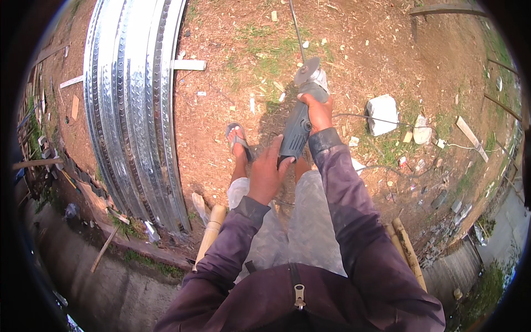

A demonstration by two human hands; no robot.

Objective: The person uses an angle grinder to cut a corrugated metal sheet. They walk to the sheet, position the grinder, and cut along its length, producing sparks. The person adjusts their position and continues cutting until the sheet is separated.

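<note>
An angle grinder (pixel 297 129) with a dark grey body is held out in front of me, its disc end pointing away. My right hand (pixel 319 112) is wrapped round the body just behind the metal head, thumb across the top. My left hand (pixel 267 172) grips the rear end, fingers along its left side and thumb at the back. The thin round disc (pixel 307 71) sits at the far end, with no blur of spinning visible. The undersides of both hands are hidden.
Ribbed shiny metal sheets (pixel 133 99) lie on the left, over a wood strip (pixel 189 65). A whitish block (pixel 382 114) lies right, with a dark cable (pixel 362 117) crossing it. Bamboo poles (pixel 408 252) flank my legs. My sandalled foot (pixel 237 137) stands on littered dirt.
</note>
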